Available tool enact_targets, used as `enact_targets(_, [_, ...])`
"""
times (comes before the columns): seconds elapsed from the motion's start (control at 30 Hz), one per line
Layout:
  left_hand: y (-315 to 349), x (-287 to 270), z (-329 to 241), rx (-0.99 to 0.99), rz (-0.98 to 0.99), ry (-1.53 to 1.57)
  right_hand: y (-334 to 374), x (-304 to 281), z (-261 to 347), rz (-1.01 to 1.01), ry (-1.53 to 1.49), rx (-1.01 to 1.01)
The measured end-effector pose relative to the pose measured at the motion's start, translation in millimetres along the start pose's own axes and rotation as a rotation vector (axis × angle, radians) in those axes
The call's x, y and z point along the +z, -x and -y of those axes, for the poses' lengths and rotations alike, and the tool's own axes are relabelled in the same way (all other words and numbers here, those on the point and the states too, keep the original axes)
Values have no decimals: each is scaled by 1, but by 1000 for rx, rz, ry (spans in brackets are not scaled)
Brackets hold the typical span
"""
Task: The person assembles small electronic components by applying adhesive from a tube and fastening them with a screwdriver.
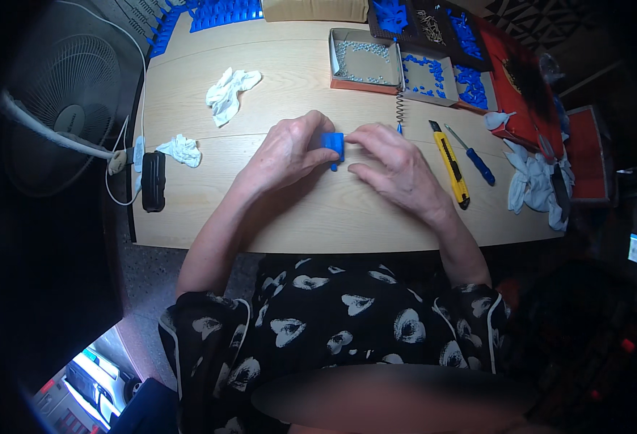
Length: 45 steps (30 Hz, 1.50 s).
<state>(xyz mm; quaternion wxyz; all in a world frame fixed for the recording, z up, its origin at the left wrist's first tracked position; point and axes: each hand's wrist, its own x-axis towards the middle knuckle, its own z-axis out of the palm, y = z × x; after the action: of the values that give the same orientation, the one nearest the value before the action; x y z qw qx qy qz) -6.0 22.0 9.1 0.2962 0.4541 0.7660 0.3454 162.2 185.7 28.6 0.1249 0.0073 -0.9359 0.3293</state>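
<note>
A small blue plastic block (333,143) is pinched between the thumb and fingers of my left hand (289,150), just above the middle of the table. A short blue stub sticks out below it. Close on its right is my right hand (398,163), thumb and forefinger apart and pointing at the block's edge; I see nothing between them. A yellow utility knife (450,165) and a blue-handled screwdriver (480,165) lie to the right of my right hand.
Open boxes at the back right hold small clear beads (358,61) and small blue parts (425,76). A coiled cord (399,108) hangs by them. Crumpled white cloths (230,94) lie left, near a black case (154,181) and a fan (72,116). Blue racks (224,14) line the back.
</note>
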Motion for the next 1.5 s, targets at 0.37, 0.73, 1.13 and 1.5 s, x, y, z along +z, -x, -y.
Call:
enact_targets(0.37, [-15,0,0,-19,155,859,-5,3,-11,-270,78,-180])
enact_targets(0.73, [-19,7,12,157,56,581,-23,8,-19,-263,83,-82])
enact_targets(1.13, [-31,16,27,324,-281,-71,-44,19,-39,-137,-38,76])
enact_targets(1.5, [-34,16,27,322,-291,-87,-45,10,-38,-145,-155,109])
